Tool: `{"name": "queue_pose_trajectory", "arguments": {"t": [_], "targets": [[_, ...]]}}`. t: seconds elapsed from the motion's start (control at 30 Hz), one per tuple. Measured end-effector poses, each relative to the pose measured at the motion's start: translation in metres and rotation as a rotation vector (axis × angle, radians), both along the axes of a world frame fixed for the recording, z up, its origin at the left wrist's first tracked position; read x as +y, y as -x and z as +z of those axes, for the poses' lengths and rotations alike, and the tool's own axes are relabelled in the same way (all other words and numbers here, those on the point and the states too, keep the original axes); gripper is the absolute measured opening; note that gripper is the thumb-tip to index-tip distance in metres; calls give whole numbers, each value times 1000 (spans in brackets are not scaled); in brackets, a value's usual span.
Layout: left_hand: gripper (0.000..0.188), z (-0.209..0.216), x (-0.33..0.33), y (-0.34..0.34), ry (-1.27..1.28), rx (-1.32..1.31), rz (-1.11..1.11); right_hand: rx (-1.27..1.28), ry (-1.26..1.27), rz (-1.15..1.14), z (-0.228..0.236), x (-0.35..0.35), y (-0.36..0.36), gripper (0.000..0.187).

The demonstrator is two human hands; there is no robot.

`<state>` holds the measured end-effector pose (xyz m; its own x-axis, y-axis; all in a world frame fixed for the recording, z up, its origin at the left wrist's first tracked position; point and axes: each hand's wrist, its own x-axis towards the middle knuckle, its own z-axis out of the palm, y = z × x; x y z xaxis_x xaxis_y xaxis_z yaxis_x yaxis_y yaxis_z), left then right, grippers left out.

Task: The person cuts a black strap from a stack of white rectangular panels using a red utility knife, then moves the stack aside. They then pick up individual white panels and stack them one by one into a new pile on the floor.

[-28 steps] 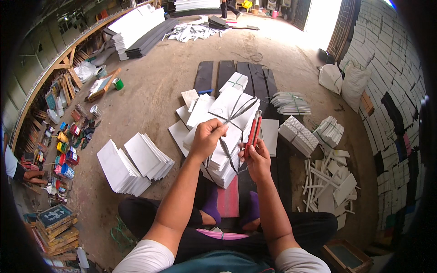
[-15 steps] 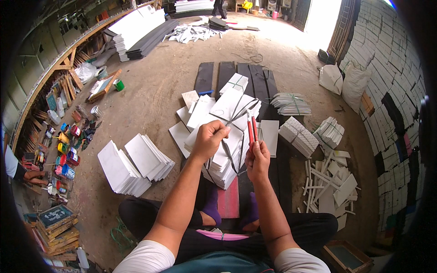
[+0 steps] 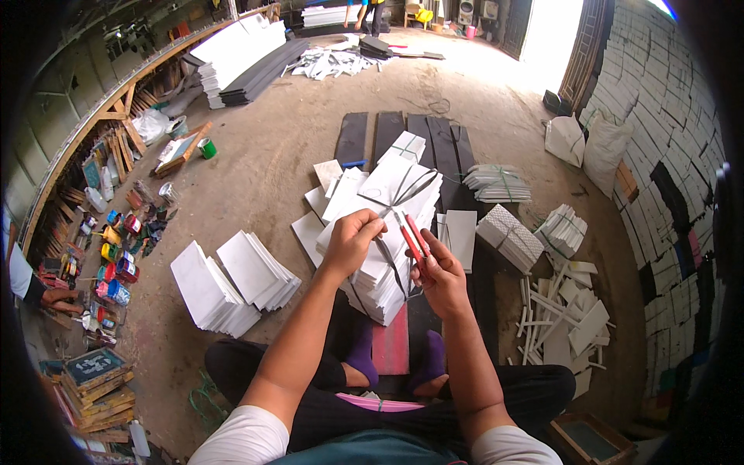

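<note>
In front of me stands a stack of white sheets (image 3: pixel 380 288), bound crosswise with a dark strap (image 3: pixel 422 181). The fingers of my left hand (image 3: pixel 353 242) are pinched on the strap near its crossing on top. My right hand (image 3: pixel 443 273) grips red-handled pliers (image 3: pixel 412 239), their handles spread in a narrow V. The metal tips are at the strap's crossing, close to my left fingertips; whether they touch it I cannot tell.
Two piles of white sheets (image 3: pixel 205 291) lie left; tied bundles (image 3: pixel 508 236) and white offcuts (image 3: pixel 570 310) lie right. Dark boards (image 3: pixel 353 139) run beneath the stack. Paint cans (image 3: pixel 116 292) line the far left, where another person's hand (image 3: pixel 62 301) shows. Someone stands at the back (image 3: pixel 372 17).
The pliers have come left and tilted, tips now at the strap crossing, with their handles wider apart. My left hand stays on the strap. The person at the back is bending more into view.
</note>
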<state>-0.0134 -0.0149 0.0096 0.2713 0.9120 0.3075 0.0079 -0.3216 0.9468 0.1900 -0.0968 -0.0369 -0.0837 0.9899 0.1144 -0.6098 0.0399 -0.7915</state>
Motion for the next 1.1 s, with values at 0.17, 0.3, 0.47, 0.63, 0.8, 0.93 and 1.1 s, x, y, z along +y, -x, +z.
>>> {"name": "queue_pose_trajectory", "arguments": {"t": [0.17,0.3,0.47,0.63,0.8,0.93,1.1], "targets": [[25,-5,-10,7,-70,88,101,85,33,56,-20,-2,-1,50],[25,-9,-10,14,-45,29,84,3,54,97,-8,-10,5,32],[28,-16,-15,19,-56,124,171,-204,19,43,-8,-9,1,24],[31,-10,-24,20,-190,272,268,-259,70,-115,-5,-9,4,18],[34,-18,-17,27,-109,214,236,-222,90,-193,-12,-5,0,16],[35,-16,-19,27,-136,238,246,-253,120,-197,-6,-7,-4,19],[35,-14,-23,25,-145,229,249,-318,85,-225,-2,-6,2,17]]}}
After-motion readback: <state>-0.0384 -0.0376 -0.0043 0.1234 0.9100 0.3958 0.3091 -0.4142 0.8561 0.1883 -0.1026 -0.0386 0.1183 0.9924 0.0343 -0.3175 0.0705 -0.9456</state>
